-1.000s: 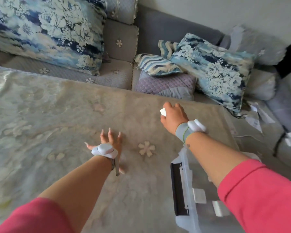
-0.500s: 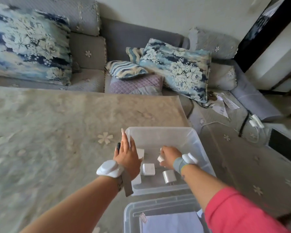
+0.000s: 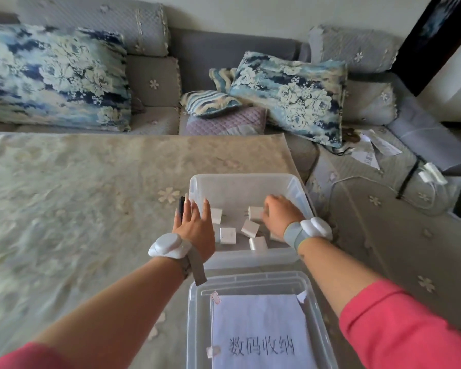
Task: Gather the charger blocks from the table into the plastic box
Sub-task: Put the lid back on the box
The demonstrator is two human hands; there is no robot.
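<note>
Inside the plastic box (image 3: 246, 186) lie white charger blocks (image 3: 227, 235) — the right hand (image 3: 278, 216) reaches among them (grip unclear); the left hand (image 3: 194, 226), fingers spread, steadies its wall.

Grey sofa (image 3: 224, 51), floral cushions (image 3: 290, 94), pale wall (image 3: 250, 12)

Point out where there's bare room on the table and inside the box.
Free: the table left of the left hand, and the plastic box floor along its far wall. Crowded: the box's near half, where charger blocks lie between both hands; the right hand is inside.
</note>
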